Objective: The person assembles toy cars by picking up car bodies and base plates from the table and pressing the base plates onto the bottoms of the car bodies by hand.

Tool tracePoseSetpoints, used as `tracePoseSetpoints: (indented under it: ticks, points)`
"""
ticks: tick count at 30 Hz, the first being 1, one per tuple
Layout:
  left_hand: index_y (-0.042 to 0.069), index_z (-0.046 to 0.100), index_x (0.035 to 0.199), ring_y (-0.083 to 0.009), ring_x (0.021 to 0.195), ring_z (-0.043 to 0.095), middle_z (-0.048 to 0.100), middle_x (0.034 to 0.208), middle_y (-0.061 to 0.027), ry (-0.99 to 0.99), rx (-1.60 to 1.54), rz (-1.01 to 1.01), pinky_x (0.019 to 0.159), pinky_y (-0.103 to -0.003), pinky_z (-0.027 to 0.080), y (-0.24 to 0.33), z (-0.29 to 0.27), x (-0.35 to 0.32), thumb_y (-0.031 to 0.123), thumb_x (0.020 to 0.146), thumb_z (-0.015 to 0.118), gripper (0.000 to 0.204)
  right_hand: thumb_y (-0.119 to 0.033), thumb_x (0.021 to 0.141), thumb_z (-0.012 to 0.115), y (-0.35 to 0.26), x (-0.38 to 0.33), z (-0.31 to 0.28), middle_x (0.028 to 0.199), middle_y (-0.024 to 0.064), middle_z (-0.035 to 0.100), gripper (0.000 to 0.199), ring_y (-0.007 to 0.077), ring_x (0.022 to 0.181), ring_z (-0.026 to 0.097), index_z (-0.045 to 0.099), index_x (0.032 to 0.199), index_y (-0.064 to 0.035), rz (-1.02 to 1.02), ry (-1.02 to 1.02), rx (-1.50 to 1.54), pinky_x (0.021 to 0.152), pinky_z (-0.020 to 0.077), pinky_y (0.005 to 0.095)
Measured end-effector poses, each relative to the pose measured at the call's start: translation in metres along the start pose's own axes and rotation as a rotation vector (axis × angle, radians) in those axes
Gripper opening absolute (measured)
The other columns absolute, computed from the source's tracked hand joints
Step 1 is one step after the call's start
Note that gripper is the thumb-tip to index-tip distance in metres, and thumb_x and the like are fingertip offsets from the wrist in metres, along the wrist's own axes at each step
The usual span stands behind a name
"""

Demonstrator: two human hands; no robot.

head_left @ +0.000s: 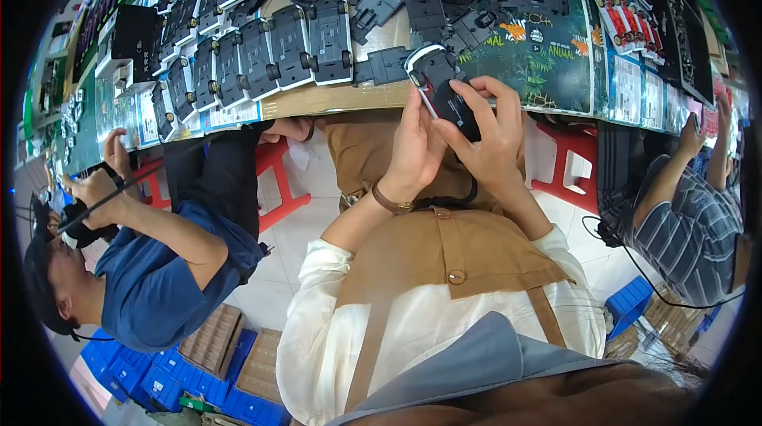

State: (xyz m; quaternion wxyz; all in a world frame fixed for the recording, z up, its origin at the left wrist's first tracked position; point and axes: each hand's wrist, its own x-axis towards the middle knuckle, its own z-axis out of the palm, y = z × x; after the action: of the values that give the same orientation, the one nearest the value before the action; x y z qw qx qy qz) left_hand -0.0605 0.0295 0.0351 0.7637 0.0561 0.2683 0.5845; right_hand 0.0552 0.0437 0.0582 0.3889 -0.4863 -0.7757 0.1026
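- A toy car [446,99], shown with its black underside upward, is held in both hands just beyond the near edge of the table [365,98], above the apron [361,152]
- The left hand [414,144] is closed around the near side of the car, the fingers being partly hidden behind it
- The right hand [492,136] is bent over the far side, the car being gripped between thumb and fingers, with the forefinger laid on the black underside
- The white shell [429,53] of the car is seen at its upper left end, and a little red is shown beside the black part; whether the two are fully joined cannot be told
- A row of upturned toy cars [290,45] is set out on the table to the left
- Loose black plates [429,9] are heaped beyond the hands, some being overlapped by others
- Red toy cars [623,25] are grouped at the right, past a dark printed sheet [548,73]
- On either side, a co-worker in blue [167,279] and a co-worker in stripes [690,227] are seen
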Motion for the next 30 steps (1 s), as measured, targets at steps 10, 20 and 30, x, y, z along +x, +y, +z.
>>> tracePoseSetpoints:
  ticks: [10, 20, 30]
  points:
    - [0.01, 0.037, 0.126, -0.0156, 0.109, 0.05, 0.052, 0.115, -0.0049, -0.052, -0.032, 0.058, 0.093, -0.032, 0.042, 0.0, 0.0, 0.004, 0.026, 0.1, 0.033, 0.032, -0.009, 0.078, 0.064, -0.001, 0.002, 0.005, 0.103, 0.0138, 0.052, 0.03, 0.0264, 0.089, 0.052, 0.062, 0.107, -0.0036, 0.029, -0.037, 0.029, 0.075, 0.044, 0.0342]
    - [0.008, 0.035, 0.127, -0.0209, 0.11, 0.051, 0.051, 0.12, -0.0127, 0.014, 0.139, 0.164, 0.095, -0.037, 0.043, 0.014, 0.003, 0.01, 0.01, 0.091, 0.048, 0.038, -0.011, 0.088, 0.053, 0.017, -0.007, -0.001, 0.115, 0.0087, 0.047, 0.045, 0.0127, 0.098, 0.049, 0.039, 0.13, -0.0023, 0.611, -0.211, 0.937, 0.083, 0.0431, 0.0251]
    - [0.009, 0.033, 0.131, -0.0197, 0.113, 0.049, 0.049, 0.123, -0.0129, 0.0, 0.164, 0.234, 0.097, -0.036, 0.04, 0.014, 0.007, 0.008, 0.008, 0.09, 0.05, 0.044, -0.004, 0.083, 0.06, 0.01, -0.009, 0.013, 0.116, 0.0089, 0.049, 0.045, 0.014, 0.106, 0.05, 0.041, 0.124, 0.002, 0.644, -0.173, 1.059, 0.087, 0.0431, 0.0252]
